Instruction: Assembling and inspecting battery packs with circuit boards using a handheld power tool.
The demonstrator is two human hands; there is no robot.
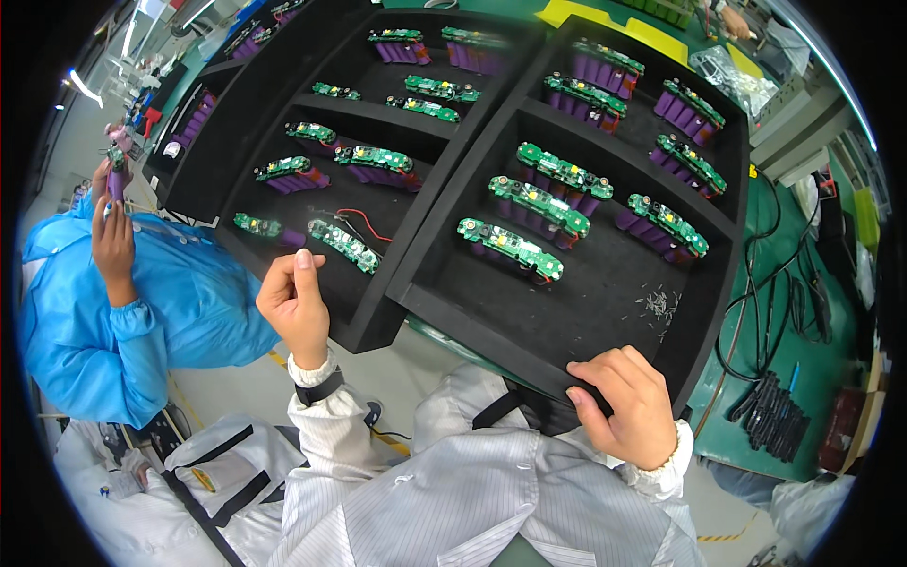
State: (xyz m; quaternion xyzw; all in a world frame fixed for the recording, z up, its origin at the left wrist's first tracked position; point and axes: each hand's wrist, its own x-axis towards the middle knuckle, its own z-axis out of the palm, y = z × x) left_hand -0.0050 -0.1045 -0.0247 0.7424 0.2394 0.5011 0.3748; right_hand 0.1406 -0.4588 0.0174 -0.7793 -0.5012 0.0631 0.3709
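My left hand [297, 304] is raised at the near edge of the left black tray [373, 326]. Its fingers are curled and the thumb sticks up; whether anything is inside them is hidden. Just beyond it lies a green circuit board [345, 247] with a red wire, beside another board [257, 225] on a purple battery pack. My right hand [628, 404] rests at the near rim of the right black tray [472, 331], fingers bent, thumb apart, nothing visible between them. In that tray stand several purple battery packs topped by green boards, the nearest pack [510, 249] toward the left.
Small metal pieces [658, 302] are scattered in the right tray. Black cables [756, 302] and a cluster of black rods [770, 416] lie on the green table [727, 444] at right. At left, a person in blue [142, 293] holds a battery pack [116, 180]. Yellow bins [614, 33] stand behind.
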